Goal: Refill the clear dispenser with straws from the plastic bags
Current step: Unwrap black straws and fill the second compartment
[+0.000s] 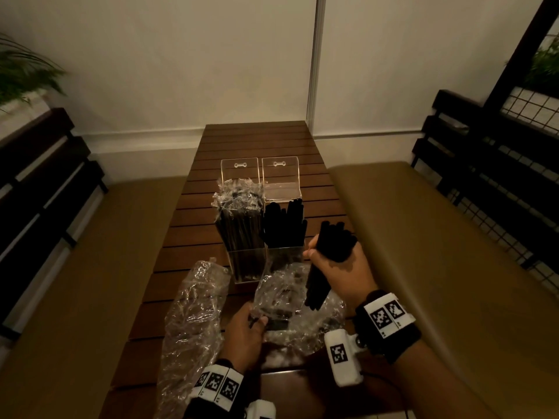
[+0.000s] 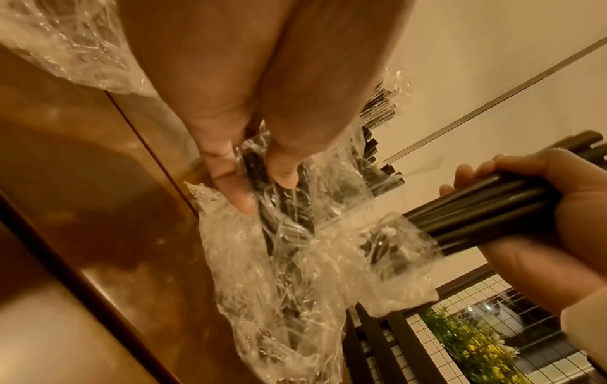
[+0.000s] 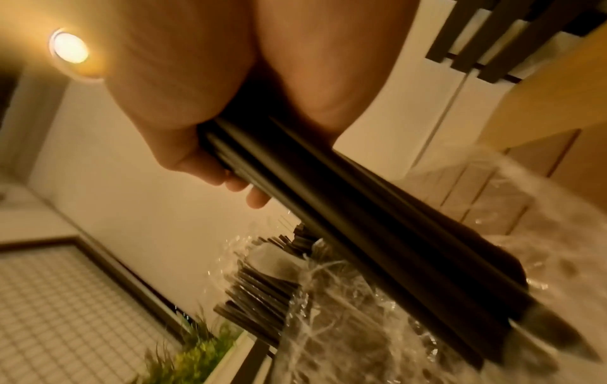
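A clear two-compartment dispenser (image 1: pixel 281 176) stands on the wooden table (image 1: pixel 257 137). Its left side holds wrapped black straws (image 1: pixel 239 225), its right side bare black straws (image 1: pixel 284 225). My right hand (image 1: pixel 338 267) grips a bundle of black straws (image 1: pixel 329 252), tilted, its lower end over a crumpled plastic bag (image 1: pixel 290 300). The left hand (image 1: pixel 245 331) pinches that bag's edge. In the left wrist view the fingers (image 2: pixel 230 171) pinch the bag (image 2: pixel 295 259), beside the bundle (image 2: pixel 476 207). The right wrist view shows the bundle (image 3: pixel 361 220) in my fist.
A second crumpled bag (image 1: pixel 193 316) lies at the table's left front. Padded benches (image 1: pixel 423 237) flank the table on both sides. A white wall (image 1: pixel 211 71) stands behind the table's far end.
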Tool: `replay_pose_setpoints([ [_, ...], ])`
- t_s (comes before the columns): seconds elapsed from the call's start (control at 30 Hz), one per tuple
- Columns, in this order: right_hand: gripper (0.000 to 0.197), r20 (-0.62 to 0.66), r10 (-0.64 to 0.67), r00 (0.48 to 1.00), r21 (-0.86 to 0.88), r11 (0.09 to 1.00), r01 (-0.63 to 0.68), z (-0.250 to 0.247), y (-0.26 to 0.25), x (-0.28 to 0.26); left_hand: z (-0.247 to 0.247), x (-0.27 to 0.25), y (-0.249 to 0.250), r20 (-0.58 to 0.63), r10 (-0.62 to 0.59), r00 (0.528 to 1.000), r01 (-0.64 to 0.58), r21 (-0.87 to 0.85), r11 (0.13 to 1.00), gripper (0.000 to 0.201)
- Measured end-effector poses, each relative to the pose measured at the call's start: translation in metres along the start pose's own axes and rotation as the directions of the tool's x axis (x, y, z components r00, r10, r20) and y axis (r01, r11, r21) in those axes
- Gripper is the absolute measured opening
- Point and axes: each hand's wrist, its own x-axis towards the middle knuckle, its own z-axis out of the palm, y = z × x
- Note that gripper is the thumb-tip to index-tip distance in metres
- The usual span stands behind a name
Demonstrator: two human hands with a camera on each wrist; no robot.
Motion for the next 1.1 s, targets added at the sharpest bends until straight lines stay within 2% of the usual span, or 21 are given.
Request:
replay_pose_setpoints([
  [0.1,0.007,0.142,0.086,0.986,-0.148,0.987,-0.064,0.009,0.004,-0.002,0.001,-0.002,0.003,-0.006,0.015,1.0,-0.015,-0.003,1.0,0.021],
  [0.2,0.011,0.239,0.195,0.951,-0.354,0.93,-0.101,0.019,0.006,-0.006,0.001,-0.003,0.007,-0.015,0.039,0.999,-0.04,-0.013,0.999,0.017],
  [0.3,0.024,0.311,0.226,0.923,-0.458,0.887,-0.063,0.026,0.005,-0.005,0.002,-0.004,0.012,-0.03,0.069,0.997,-0.07,-0.025,0.997,0.016],
  [0.37,0.015,0.342,0.23,0.911,-0.501,0.865,-0.03,0.028,0.004,-0.003,0.002,-0.003,0.013,-0.036,0.068,0.997,-0.069,-0.027,0.997,0.013],
  [0.5,0.022,0.293,0.217,0.931,-0.44,0.895,-0.071,0.03,0.008,0.0,0.002,-0.003,0.016,-0.047,0.036,0.998,-0.039,-0.081,0.996,0.01],
  [0.6,0.006,0.187,0.164,0.969,-0.306,0.947,-0.101,0.028,0.011,0.0,0.001,-0.004,0.018,-0.016,-0.026,1.0,0.023,-0.165,0.986,0.01],
  [0.67,0.005,0.141,0.151,0.978,-0.195,0.973,-0.122,0.024,0.014,0.0,0.0,-0.004,0.016,0.0,-0.059,0.998,0.058,-0.149,0.987,0.012],
  [0.73,0.01,0.14,0.144,0.98,-0.147,0.981,-0.124,0.022,0.015,0.002,0.0,-0.004,0.014,-0.005,-0.098,0.995,0.097,-0.1,0.99,0.021],
  [0.83,0.016,0.153,0.133,0.979,-0.106,0.987,-0.118,0.022,0.014,0.005,0.0,-0.004,0.016,-0.074,-0.15,0.986,0.141,-0.112,0.984,0.052],
  [0.9,0.017,0.145,0.137,0.98,-0.092,0.988,-0.125,0.023,0.016,0.005,0.0,-0.002,0.02,-0.137,-0.09,0.986,0.077,-0.1,0.992,0.063],
  [1.0,0.018,0.165,0.14,0.976,-0.083,0.988,-0.128,0.025,0.018,0.003,-0.001,-0.007,0.041,-0.235,0.095,0.967,-0.115,-0.071,0.991,0.06],
  [1.1,0.016,0.207,0.131,0.969,-0.081,0.99,-0.117,0.027,0.018,0.002,0.0,-0.016,0.076,-0.207,0.314,0.927,-0.343,-0.122,0.931,0.063],
])
